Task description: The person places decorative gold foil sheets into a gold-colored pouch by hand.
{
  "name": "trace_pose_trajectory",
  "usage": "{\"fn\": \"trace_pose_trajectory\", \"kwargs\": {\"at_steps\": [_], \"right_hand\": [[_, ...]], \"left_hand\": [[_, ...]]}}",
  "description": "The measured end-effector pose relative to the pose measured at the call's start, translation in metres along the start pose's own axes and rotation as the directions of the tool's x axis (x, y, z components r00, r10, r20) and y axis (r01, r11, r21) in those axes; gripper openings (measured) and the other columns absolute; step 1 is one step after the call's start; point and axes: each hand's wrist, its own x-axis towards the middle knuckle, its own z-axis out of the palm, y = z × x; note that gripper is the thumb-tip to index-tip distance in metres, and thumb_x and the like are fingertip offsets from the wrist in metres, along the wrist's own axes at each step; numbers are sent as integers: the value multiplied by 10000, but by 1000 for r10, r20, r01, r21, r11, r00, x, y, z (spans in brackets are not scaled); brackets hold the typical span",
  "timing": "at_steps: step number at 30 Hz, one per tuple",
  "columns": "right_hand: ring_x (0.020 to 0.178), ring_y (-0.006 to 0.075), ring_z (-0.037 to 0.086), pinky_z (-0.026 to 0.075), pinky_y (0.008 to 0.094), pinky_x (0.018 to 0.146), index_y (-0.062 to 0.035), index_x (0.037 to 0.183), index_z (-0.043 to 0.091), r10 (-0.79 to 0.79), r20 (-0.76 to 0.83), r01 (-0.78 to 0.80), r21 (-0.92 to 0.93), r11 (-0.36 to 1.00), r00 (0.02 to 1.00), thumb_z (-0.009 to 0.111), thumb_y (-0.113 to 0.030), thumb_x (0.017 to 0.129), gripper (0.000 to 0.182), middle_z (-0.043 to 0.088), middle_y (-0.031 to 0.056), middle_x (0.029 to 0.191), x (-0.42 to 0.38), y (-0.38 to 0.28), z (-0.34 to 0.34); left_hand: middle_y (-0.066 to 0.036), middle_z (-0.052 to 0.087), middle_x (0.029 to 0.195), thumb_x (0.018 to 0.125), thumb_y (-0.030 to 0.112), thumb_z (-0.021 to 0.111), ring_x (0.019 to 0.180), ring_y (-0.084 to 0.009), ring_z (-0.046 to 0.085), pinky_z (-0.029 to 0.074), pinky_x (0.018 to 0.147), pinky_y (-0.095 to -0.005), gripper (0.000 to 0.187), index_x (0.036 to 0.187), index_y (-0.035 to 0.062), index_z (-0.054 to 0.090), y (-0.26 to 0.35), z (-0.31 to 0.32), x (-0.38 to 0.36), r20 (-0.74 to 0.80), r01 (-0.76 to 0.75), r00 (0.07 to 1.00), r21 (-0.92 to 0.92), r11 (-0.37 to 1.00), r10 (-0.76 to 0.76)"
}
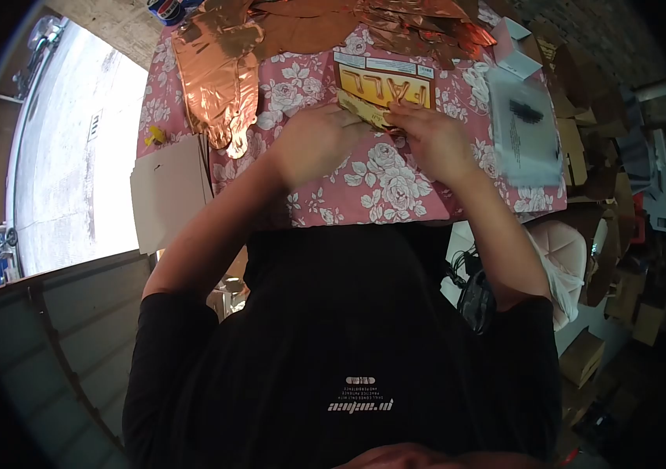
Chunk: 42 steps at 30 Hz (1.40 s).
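Between my two hands is a small gold-yellow folded piece (pixel 364 109) with dark print, tilted down to the right over the table. My left hand (pixel 321 142) has its fingers closed on the piece's left end; the fingertips are partly hidden. On its right end, my right hand (pixel 433 139) pinches it with bent fingers. Just beyond lies a flat brown-and-yellow printed packet (pixel 383 70) with large letters reading "FALL", upside down to me. The right hand's fingers overlap the packet's near edge.
Copper foil balloons (pixel 219 78) spread over the far side of the flower-patterned tablecloth (pixel 395 187). Cardboard sheets (pixel 167 187) sit at the left edge. Clear plastic bags (pixel 528 129) and a white open box (pixel 516 48) are at right. Cardboard boxes (pixel 583 356) stand on the floor.
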Motion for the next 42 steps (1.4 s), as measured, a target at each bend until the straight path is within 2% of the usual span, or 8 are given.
{"fn": "trace_pose_trajectory", "kwargs": {"at_steps": [3,9,11,14,17,20,28,42], "right_hand": [[1250,283,732,603,412,1049,-102,1205,803,-23,23,24,-9,1000,999,738,-6,868,357,778,108,1305,-1,-10,-5],[1256,291,725,606,413,1027,-102,1183,800,-75,89,83,-81,993,993,786,-141,889,297,772,106,1295,-1,-25,-5],[1226,299,732,604,418,1016,-91,1191,793,-96,97,104,-85,991,991,806,-217,893,324,767,108,1286,0,-26,-10],[1186,325,735,602,428,994,-63,1193,780,15,406,-12,-11,1000,914,792,-241,905,339,763,115,1278,26,-39,-46],[1157,361,721,593,466,992,-46,1205,754,189,351,-211,25,977,917,793,-214,863,383,756,141,1237,70,-14,-41],[1132,377,727,595,443,959,-29,1253,732,19,121,-26,54,998,992,871,-163,798,494,747,178,1248,108,41,-6],[1082,336,738,585,433,929,-26,1207,712,195,679,-142,-134,981,707,1015,-209,640,669,770,171,1157,167,52,-5],[941,241,753,587,393,846,5,1164,739,197,699,-369,103,924,687,942,-101,728,492,795,122,1043,159,61,-18]], "left_hand": [[-116,802,961,920,131,743,862,-315,787,644,792,-428,222,1117,52,810,18,-33,-12,-156,18,987,-165,986,-45],[-206,669,1443,930,152,741,1383,-363,617,476,1180,-493,478,1386,19,682,16,-14,13,-193,256,941,-131,958,-278],[-181,554,1596,963,247,705,1534,-363,464,346,1287,-509,583,1485,12,595,3,19,6,97,219,972,-56,974,-213],[-176,568,1588,986,271,675,1528,-361,479,324,1305,-502,578,1484,-12,593,4,20,4,117,215,971,-52,975,-208],[-171,554,1608,994,272,662,1535,-349,474,317,1310,-499,565,1488,5,601,5,9,10,245,253,941,-53,966,-233],[-167,562,1598,983,265,676,1538,-342,473,317,1312,-497,555,1478,22,614,5,12,8,177,274,951,-103,956,-254],[-163,558,1603,975,259,692,1537,-322,477,314,1317,-493,555,1476,32,624,4,11,6,173,270,954,-134,954,-245],[-191,532,1633,948,208,732,1546,-356,462,305,1321,-498,559,1478,50,646,-8,4,8,217,256,954,-235,938,-206]]}}
